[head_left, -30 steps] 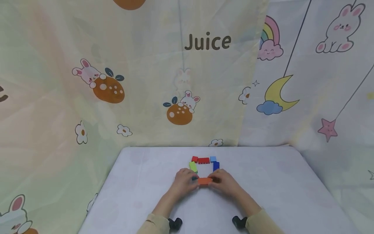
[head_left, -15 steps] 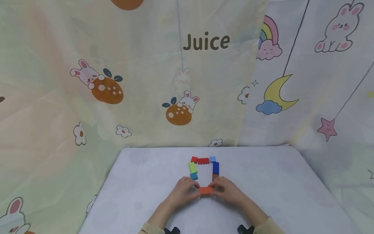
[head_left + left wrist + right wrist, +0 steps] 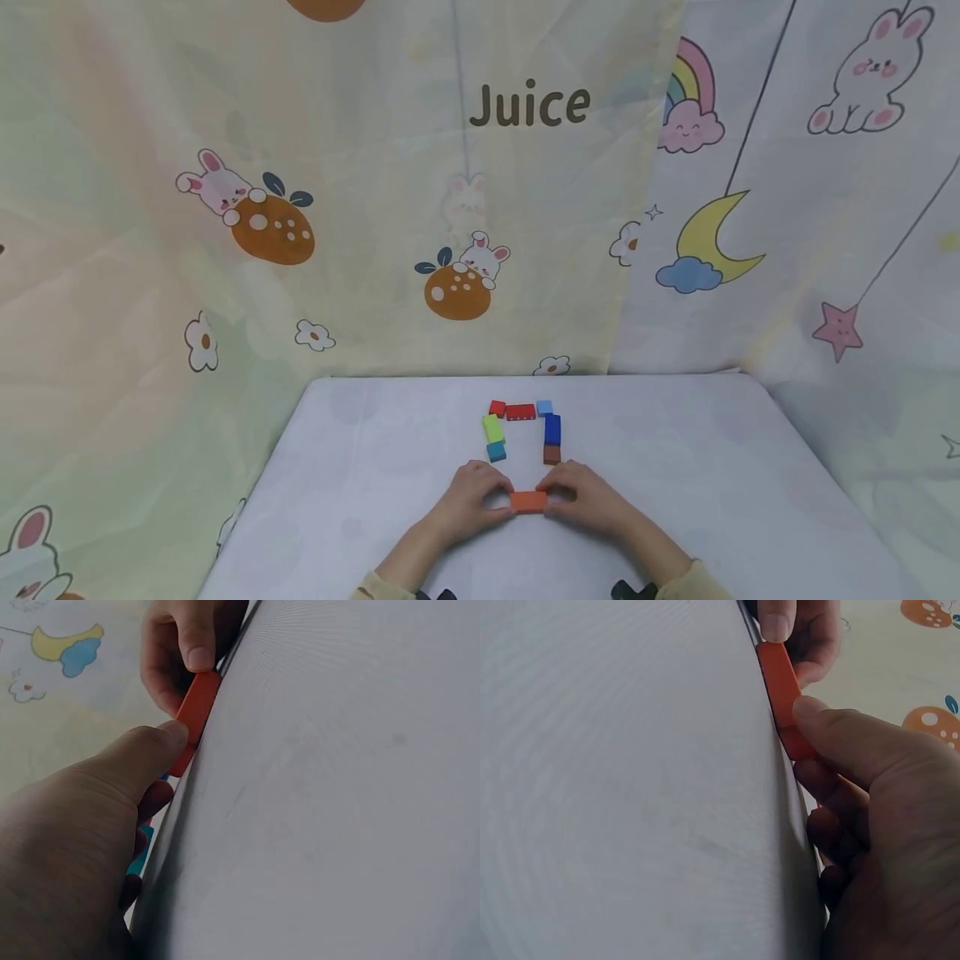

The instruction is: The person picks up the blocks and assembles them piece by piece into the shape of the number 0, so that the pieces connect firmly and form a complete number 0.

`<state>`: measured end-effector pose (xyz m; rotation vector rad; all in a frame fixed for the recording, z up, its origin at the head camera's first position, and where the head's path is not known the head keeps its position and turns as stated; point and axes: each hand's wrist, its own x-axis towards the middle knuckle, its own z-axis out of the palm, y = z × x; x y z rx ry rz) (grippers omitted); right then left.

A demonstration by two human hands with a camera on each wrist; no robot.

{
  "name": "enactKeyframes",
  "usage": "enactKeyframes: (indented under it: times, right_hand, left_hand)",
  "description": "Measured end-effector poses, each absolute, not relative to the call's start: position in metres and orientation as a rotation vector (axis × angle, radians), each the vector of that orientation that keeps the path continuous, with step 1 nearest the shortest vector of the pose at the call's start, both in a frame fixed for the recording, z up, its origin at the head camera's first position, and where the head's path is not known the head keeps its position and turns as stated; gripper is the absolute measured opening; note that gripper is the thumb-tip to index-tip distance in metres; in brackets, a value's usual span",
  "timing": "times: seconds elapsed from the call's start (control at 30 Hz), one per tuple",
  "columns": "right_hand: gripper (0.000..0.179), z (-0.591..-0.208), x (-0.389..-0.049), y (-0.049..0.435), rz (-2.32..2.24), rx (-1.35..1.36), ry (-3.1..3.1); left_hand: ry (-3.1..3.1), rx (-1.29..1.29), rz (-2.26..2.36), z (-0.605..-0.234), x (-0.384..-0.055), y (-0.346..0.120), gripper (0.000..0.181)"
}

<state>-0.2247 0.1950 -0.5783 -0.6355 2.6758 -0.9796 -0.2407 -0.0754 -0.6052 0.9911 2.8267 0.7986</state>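
An orange building block (image 3: 528, 502) lies low at the table surface, long side facing the person. My left hand (image 3: 471, 500) pinches its left end between thumb and fingers. At the right end, my right hand (image 3: 588, 498) holds it the same way. Both wrist views show the thumbs on the near face of the orange block (image 3: 199, 705); its far side is mostly hidden. Beyond the hands, a teal block (image 3: 497, 452) touches a lime block (image 3: 492, 428) on the left. Opposite them, a brown block (image 3: 552, 454) adjoins a dark blue block (image 3: 552, 429).
At the back of the arrangement are a small red block (image 3: 497, 408), a longer red block (image 3: 521, 412) with studs facing forward, and a light blue block (image 3: 544, 408). All stand on a white-covered table (image 3: 360, 467) before a printed cloth backdrop (image 3: 375, 208).
Both hands have drawn the orange block toward the person, away from the other blocks. The teal and brown blocks, covered by the fingers earlier, are now uncovered.
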Motion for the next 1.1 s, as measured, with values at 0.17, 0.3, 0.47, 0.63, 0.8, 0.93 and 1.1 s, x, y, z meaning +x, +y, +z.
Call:
enactKeyframes:
  times: [0.17,0.3,0.47,0.63,0.8,0.93,1.1]
  right_hand:
    - [0.027,-0.582,-0.225,0.196,-0.97,-0.649,2.691]
    - [0.026,-0.584,-0.226,0.196,-0.972,-0.659,2.702]
    - [0.027,-0.587,-0.228,0.197,-0.961,-0.662,2.72]
    - [0.029,-0.588,-0.228,0.197,-0.971,-0.644,2.725]
    - [0.03,-0.587,-0.226,0.196,-0.972,-0.617,2.731]
    - [0.03,-0.587,-0.226,0.195,-0.974,-0.631,2.742]
    - [0.03,-0.588,-0.225,0.196,-0.97,-0.646,2.749]
  left_hand:
    - [2.812,1.026,0.803,-0.604,-0.242,-0.077,0.032]
    - [2.766,1.047,0.812,-0.603,-0.246,-0.079,0.031]
    - [2.748,0.926,0.873,-0.594,-0.256,-0.084,0.034]
    - [2.837,0.764,1.056,-0.593,-0.275,-0.091,0.031]
    - [2.893,0.656,1.115,-0.597,-0.288,-0.092,0.037]
    - [2.918,0.591,1.097,-0.598,-0.289,-0.089,0.043]
    - [2.937,0.529,1.065,-0.598,-0.288,-0.086,0.045]
